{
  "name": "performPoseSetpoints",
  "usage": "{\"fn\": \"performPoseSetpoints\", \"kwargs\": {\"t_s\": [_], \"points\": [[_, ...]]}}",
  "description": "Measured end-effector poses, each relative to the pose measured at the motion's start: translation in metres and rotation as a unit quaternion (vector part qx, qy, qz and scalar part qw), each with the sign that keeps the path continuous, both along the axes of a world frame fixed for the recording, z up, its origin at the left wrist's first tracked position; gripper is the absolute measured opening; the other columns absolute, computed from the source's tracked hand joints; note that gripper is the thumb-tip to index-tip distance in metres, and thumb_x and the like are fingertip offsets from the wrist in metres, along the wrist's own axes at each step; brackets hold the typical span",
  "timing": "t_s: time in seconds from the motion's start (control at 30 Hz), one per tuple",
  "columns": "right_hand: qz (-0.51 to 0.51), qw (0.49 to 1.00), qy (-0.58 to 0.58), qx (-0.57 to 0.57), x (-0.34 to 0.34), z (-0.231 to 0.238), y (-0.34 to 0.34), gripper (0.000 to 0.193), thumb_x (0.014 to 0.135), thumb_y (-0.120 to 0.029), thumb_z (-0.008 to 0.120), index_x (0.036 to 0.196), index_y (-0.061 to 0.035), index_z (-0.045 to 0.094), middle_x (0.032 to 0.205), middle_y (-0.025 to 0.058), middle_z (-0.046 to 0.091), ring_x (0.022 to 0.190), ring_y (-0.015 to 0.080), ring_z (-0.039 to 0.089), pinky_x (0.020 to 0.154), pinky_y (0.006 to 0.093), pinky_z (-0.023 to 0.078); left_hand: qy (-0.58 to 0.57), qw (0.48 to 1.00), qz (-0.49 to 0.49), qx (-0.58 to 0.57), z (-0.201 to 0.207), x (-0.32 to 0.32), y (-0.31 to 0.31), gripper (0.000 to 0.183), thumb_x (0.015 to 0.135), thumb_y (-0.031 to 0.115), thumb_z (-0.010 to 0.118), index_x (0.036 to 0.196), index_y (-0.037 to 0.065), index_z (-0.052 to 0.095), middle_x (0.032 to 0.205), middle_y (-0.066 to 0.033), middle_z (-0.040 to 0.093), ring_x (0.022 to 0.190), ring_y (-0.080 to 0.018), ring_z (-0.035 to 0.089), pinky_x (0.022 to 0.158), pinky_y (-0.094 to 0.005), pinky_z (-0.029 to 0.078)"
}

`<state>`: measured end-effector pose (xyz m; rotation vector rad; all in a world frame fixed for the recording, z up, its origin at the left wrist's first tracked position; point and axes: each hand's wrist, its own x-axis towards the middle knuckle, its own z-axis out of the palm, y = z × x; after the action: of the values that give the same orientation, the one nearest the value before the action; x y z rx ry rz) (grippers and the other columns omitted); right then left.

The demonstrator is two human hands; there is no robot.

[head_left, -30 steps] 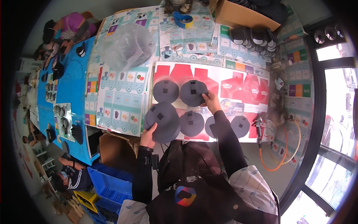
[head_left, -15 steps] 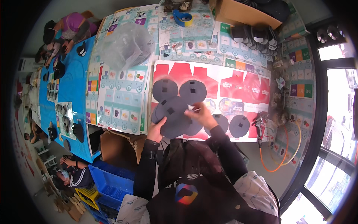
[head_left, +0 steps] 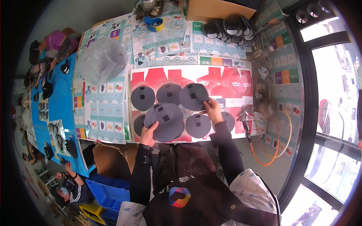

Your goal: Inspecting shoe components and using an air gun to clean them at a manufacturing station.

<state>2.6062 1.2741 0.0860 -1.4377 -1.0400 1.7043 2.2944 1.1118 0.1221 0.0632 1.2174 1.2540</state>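
A stack of dark grey round discs (head_left: 170,128) with small black square patches is held in my left hand (head_left: 148,135), thumb on top at its left side. My right hand (head_left: 213,110) pinches the lower right edge of one similar disc (head_left: 193,98), at the back right of the stack. Whether this disc touches the sheet, I cannot tell. Beneath lies a red and white printed sheet (head_left: 230,87). On it are several more discs, among them a back left disc (head_left: 143,98), a back middle disc (head_left: 169,94) and a front disc (head_left: 198,126).
Right of the sheet rests a spray gun (head_left: 246,116) with an orange hose (head_left: 252,150). Farther back are a tape dispenser (head_left: 154,24), a plastic bag (head_left: 101,62), dark curved pieces (head_left: 230,32) and a cardboard box (head_left: 220,10). Other people work by a blue table (head_left: 58,92) at left.
My right hand has moved right relative to the stack and now holds a separate disc at the back right. The view has shifted, so the table appears farther left.
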Motion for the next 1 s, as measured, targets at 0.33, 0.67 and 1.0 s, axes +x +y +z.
{"fn": "performPoseSetpoints", "kwargs": {"t_s": [0.33,0.67,1.0], "points": [[0.035,0.998,-0.019,-0.041,0.034,-0.044,0.03,0.028,0.105,-0.006,0.057,0.133,-0.0008,0.059,0.095,0.0143,0.071,0.071,0.023,0.073,0.058,0.0328,0.062,0.017,0.998,0.05,-0.031,0.024,0.005,-0.018,0.042,0.098,0.005,0.072,0.137,0.0,0.06,0.131,-0.0091,0.067,0.118,-0.0232,0.066,0.101,-0.0392,0.055],[0.045,0.997,-0.051,-0.043,0.036,-0.045,0.026,0.029,0.103,-0.012,0.063,0.128,0.0032,0.057,0.093,0.0173,0.072,0.065,0.0254,0.074,0.052,0.0343,0.059,0.027,0.997,0.074,-0.018,0.022,0.019,-0.026,0.038,0.099,0.006,0.071,0.135,0.0,0.062,0.13,-0.0086,0.067,0.116,-0.0221,0.067,0.099,-0.0383,0.055],[0.166,0.945,-0.259,0.11,-0.011,0.063,-0.059,0.054,0.082,-0.04,0.087,0.109,0.0028,0.068,0.094,0.0204,0.074,0.089,0.0334,0.073,0.083,0.041,0.056,-0.005,0.999,-0.043,0.028,0.008,0.067,0.012,0.043,0.098,0.005,0.071,0.139,-0.001,0.058,0.133,-0.0095,0.066,0.119,-0.0229,0.065,0.103,-0.0392,0.053]]}}
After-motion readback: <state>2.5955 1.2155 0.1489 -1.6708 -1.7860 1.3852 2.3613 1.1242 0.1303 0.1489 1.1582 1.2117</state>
